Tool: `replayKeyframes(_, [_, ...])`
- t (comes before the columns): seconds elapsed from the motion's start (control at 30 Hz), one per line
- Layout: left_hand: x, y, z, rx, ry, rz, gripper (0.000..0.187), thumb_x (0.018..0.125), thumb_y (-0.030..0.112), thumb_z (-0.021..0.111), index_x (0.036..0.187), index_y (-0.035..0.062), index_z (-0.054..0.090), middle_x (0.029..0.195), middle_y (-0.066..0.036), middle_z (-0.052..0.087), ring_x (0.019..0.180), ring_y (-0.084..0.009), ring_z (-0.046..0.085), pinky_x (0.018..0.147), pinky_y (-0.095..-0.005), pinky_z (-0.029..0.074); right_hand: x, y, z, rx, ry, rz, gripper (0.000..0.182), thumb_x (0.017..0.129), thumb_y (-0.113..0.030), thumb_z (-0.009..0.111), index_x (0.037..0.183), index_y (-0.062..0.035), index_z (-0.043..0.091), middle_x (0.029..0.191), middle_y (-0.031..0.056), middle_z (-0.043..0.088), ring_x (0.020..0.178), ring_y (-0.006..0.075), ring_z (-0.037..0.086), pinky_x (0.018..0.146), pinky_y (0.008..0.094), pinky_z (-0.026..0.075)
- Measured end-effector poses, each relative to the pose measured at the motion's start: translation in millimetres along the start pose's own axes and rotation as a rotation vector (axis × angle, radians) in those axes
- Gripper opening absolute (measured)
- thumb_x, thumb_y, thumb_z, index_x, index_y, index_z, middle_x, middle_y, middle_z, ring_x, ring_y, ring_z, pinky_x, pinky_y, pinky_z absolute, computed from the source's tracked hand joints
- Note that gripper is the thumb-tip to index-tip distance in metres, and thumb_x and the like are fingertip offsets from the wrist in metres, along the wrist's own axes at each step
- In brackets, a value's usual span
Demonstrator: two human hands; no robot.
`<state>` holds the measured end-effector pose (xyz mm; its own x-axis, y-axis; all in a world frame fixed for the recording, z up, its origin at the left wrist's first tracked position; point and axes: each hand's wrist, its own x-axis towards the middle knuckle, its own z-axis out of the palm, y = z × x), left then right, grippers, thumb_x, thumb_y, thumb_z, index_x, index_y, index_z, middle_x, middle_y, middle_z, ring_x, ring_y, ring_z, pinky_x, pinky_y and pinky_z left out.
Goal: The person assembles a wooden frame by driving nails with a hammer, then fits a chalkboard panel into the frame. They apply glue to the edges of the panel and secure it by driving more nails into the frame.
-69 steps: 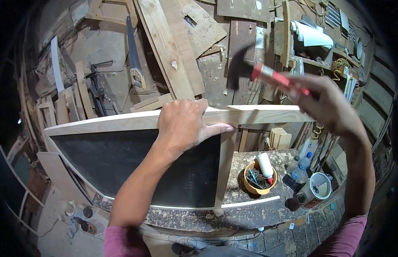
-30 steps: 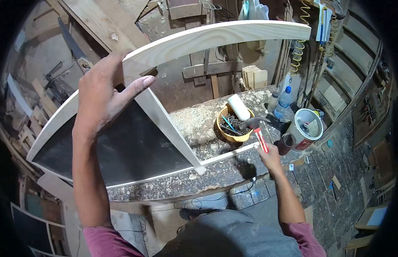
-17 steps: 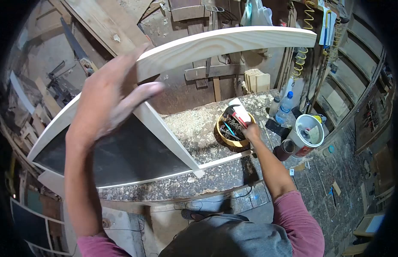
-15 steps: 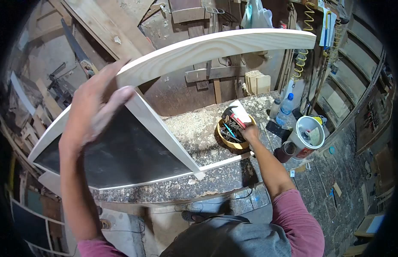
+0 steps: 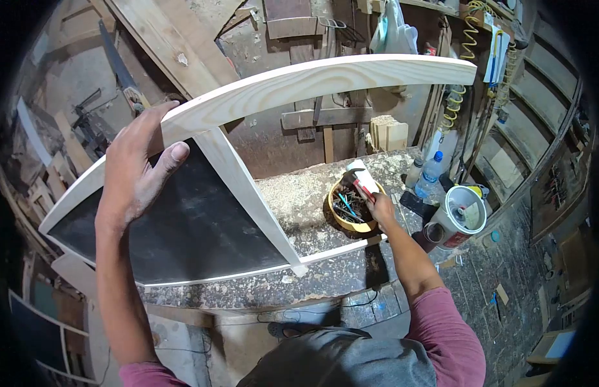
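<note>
A curved pale wooden frame (image 5: pixel 325 74) with a dark panel (image 5: pixel 202 219) stands on the speckled workbench (image 5: pixel 248 289). My left hand (image 5: pixel 137 161) rests at the curved top rail, left of the upright, thumb spread from the fingers, with nothing gripped. My right hand (image 5: pixel 382 209) is closed round the red handle of a hammer (image 5: pixel 360 186). The hammer's dark head is over a yellow bowl (image 5: pixel 354 226) full of nails and small metal bits, with a light blue stick among them. Beside the hammer lies a white object (image 5: pixel 366 175).
Right of the bowl are a blue-capped water bottle (image 5: pixel 430 173), a dark phone-like object (image 5: pixel 417 205), a dark cup (image 5: pixel 431 233) and a white bucket (image 5: pixel 462 213). Sawdust and stacked wood blocks (image 5: pixel 388 133) lie behind. A handsaw (image 5: pixel 117 55) is at the upper left.
The view has shifted slightly, and the frame and bench appear a little lower. My left hand's thumb is farther from the upright. My right hand still holds the hammer at the bowl.
</note>
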<state>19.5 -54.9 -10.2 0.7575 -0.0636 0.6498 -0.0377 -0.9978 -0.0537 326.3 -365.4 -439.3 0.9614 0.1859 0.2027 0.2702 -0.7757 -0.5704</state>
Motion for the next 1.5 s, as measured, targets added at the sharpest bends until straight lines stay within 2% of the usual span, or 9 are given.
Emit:
replayKeyframes(0.13, [2,-1,2,-0.045,0.001,-0.020,0.066,0.084,0.059,0.051,0.119,0.0037,0.056,0.114,-0.020,0.060,0.106,-0.0383,0.056,0.092,-0.0415,0.042,8,-7,-15,0.204,0.103,0.006,0.026,0.076,-0.026,0.062,0.091,-0.0049,0.066,0.082,0.0240,0.064,0.082,0.0424,0.061,0.071,0.0476,0.048])
replayKeyframes(0.27, [2,-1,-2,-0.062,-0.001,-0.050,0.062,0.087,0.056,0.048,0.118,0.0029,0.057,0.112,-0.020,0.061,0.105,-0.0378,0.057,0.091,-0.0401,0.043,-12,-33,-45,0.477,0.223,-0.028,0.025,0.075,-0.021,0.062,0.091,-0.0013,0.064,0.068,0.0200,0.060,0.063,0.0314,0.059,0.063,0.0392,0.047])
replayKeyframes(0.37, [5,-6,-12,-0.175,-0.125,-0.110,0.059,0.094,0.053,0.039,0.112,0.0005,0.060,0.103,-0.019,0.064,0.097,-0.0325,0.060,0.086,-0.0366,0.045,-68,-72,-77,0.860,0.166,0.113,0.017,0.078,-0.015,0.066,0.087,-0.0014,0.065,0.071,-0.0011,0.060,0.061,0.0064,0.052,0.056,0.0246,0.041])
replayKeyframes(0.5, [30,-42,-15,-0.616,-0.265,-0.073,0.060,0.096,0.052,0.040,0.099,-0.0028,0.065,0.088,-0.009,0.065,0.085,-0.0130,0.056,0.081,-0.0290,0.045,-147,-139,-119,1.341,0.177,-0.035,0.014,0.078,-0.007,0.064,0.086,0.0004,0.056,0.068,0.0116,0.063,0.035,0.0095,0.040,0.033,0.0237,0.033])
replayKeyframes(0.67, [46,-47,-21,-0.731,-0.321,0.031,0.036,0.095,0.031,0.054,0.103,-0.0026,0.066,0.096,-0.006,0.067,0.094,-0.0125,0.059,0.086,-0.0280,0.045,-174,-216,-167,1.611,0.085,-0.460,0.009,0.080,0.002,0.059,0.088,0.0000,0.055,0.083,0.0211,0.064,0.038,0.0079,0.041,0.035,0.0226,0.035])
replayKeyframes(0.87, [38,-57,-27,-0.872,-0.349,0.040,0.022,0.084,0.017,0.069,0.099,0.0012,0.069,0.095,-0.006,0.068,0.093,-0.0141,0.060,0.088,-0.0298,0.045,-169,-322,-203,1.552,0.122,-0.398,0.009,0.083,0.003,0.060,0.090,0.0026,0.056,0.081,0.0203,0.067,0.038,0.0074,0.040,0.035,0.0221,0.033])
replayKeyframes(1.03, [25,-54,-35,-1.061,-0.362,0.172,0.036,0.077,0.028,0.076,0.100,0.0010,0.070,0.104,-0.010,0.065,0.103,-0.0211,0.057,0.094,-0.0344,0.041,-168,-404,-222,1.574,0.181,-0.419,0.009,0.082,0.000,0.065,0.087,0.0018,0.057,0.079,0.0159,0.067,0.038,0.0068,0.040,0.035,0.0208,0.032])
replayKeyframes(1.4, [20,-53,-47,-1.439,-0.343,0.098,0.026,0.092,0.026,0.059,0.099,0.0018,0.065,0.095,-0.010,0.067,0.089,-0.0160,0.061,0.086,-0.0290,0.046,-179,-453,-227,1.265,0.196,-0.363,0.016,0.083,-0.006,0.068,0.092,0.0029,0.059,0.062,0.0034,0.057,0.037,0.0053,0.038,0.035,0.0204,0.029])
replayKeyframes(1.5, [33,-67,-45,-1.544,-0.301,0.007,0.020,0.097,0.025,0.049,0.097,0.0052,0.054,0.087,-0.011,0.066,0.078,-0.0148,0.063,0.075,-0.0284,0.051,-182,-434,-250,1.196,-0.048,-0.252,0.016,0.086,-0.016,0.067,0.092,-0.0024,0.062,0.058,-0.0034,0.049,0.042,0.0027,0.038,0.037,0.0202,0.027])
